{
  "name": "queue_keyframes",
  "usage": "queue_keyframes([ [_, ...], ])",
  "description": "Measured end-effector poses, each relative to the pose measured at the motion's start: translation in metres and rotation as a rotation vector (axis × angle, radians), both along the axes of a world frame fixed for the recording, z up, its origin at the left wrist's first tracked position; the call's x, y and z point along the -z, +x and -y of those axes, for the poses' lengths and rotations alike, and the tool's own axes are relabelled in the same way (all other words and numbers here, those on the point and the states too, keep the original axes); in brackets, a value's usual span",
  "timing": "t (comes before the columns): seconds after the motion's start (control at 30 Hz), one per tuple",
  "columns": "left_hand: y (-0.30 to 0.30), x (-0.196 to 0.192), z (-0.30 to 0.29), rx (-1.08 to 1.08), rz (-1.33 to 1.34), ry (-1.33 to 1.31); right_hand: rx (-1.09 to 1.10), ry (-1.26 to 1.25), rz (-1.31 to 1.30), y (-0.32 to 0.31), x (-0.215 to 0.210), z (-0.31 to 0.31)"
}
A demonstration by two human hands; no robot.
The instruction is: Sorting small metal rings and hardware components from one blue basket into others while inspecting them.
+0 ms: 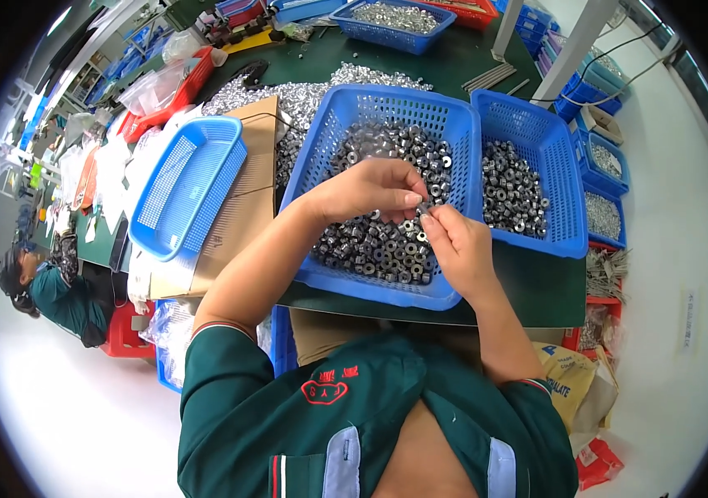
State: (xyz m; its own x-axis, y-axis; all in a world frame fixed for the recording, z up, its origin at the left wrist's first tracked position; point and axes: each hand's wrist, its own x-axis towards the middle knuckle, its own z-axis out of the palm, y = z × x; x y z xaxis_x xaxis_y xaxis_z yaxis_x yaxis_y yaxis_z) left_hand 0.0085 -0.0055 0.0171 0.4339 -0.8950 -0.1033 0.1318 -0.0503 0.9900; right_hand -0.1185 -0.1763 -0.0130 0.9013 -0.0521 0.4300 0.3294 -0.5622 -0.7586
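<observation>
Hands are held together over the near blue basket (320, 278) of dark metal rings (370, 245). Left hand (370, 189) and right hand (456, 245) are each pinched on a small ring, probably for close inspection; a second basket (565, 199) stands right.

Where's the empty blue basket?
Head view, left side: the empty basket lies tilted on a cardboard box, left of the parts basket under both hands.
</observation>
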Motion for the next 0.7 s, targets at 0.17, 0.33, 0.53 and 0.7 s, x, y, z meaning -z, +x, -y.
queue_keyframes([
  [0.17, 0.002, 0.006, 0.000, -0.006, 0.060, 0.038, -0.010, -0.111, 0.016, 0.002, 0.000, 0.001],
  [0.33, 0.001, 0.011, 0.003, -0.037, -0.065, 0.168, -0.010, -0.336, 0.106, 0.002, -0.002, 0.000],
  [0.53, 0.001, 0.006, 0.003, -0.038, -0.106, 0.251, -0.017, -0.389, 0.070, 0.001, -0.006, -0.002],
  [0.7, -0.002, 0.003, 0.008, -0.054, 0.068, 0.047, 0.006, -0.031, -0.079, 0.001, -0.003, 0.002],
])
